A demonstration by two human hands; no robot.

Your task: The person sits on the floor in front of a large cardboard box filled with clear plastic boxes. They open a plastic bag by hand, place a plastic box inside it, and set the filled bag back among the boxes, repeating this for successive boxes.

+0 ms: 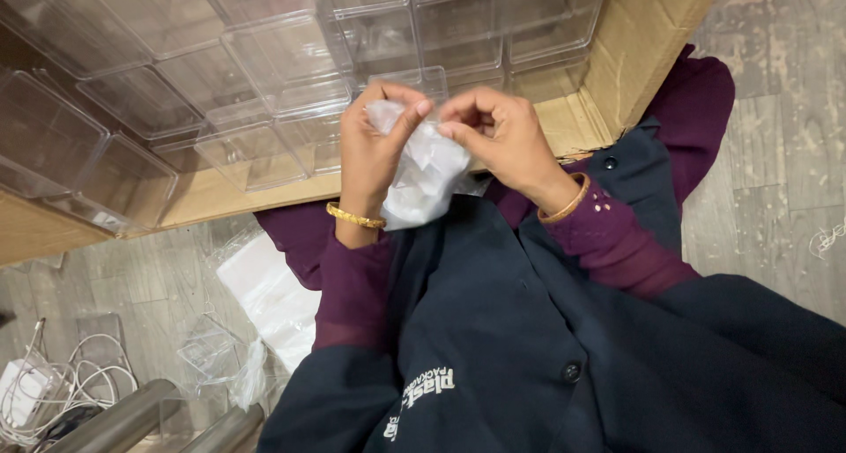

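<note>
Grey plank floor (775,153), open cardboard carton (634,56) of clear plastic boxes (282,56), left hand (374,149) and right hand (498,136) both pinching crumpled thin white plastic bag (427,175) above dark jacket lap (493,330)

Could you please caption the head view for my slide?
Left hand and right hand pinch a clear plastic bag above a carton of clear boxes.

place: looks like a small packing workshop, not a home
stock: a big cardboard carton (634,48) crammed with rows of identical clear plastic boxes (273,52)
clothing: dark work jacket (529,330) with a printed logo
floor: worn grey boards (775,153), loose plastic bags (264,294), tangled white cables (62,391)
</note>
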